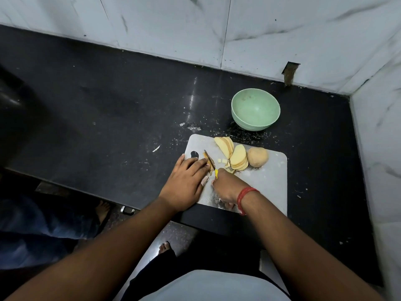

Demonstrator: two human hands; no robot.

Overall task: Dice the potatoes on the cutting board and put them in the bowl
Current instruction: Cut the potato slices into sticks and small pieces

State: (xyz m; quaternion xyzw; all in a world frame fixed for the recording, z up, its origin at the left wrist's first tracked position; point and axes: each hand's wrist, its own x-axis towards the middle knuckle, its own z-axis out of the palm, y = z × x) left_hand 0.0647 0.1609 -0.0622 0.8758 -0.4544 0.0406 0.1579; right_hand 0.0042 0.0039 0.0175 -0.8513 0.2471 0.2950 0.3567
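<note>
Dark bench [108,101] in a tiled corner carries the cutting board [267,181]. Left hand [186,181] lies flat, steadying potato strips [209,164]; right hand [225,187] grips the knife [210,160] between both. Slices [237,157], whole potato [257,157] and empty bowl [255,109] wait beyond the right hand.

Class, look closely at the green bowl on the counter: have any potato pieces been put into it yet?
No, the green bowl shows only its bare inside, while the potato slices and whole potato lie on the cutting board.
</note>
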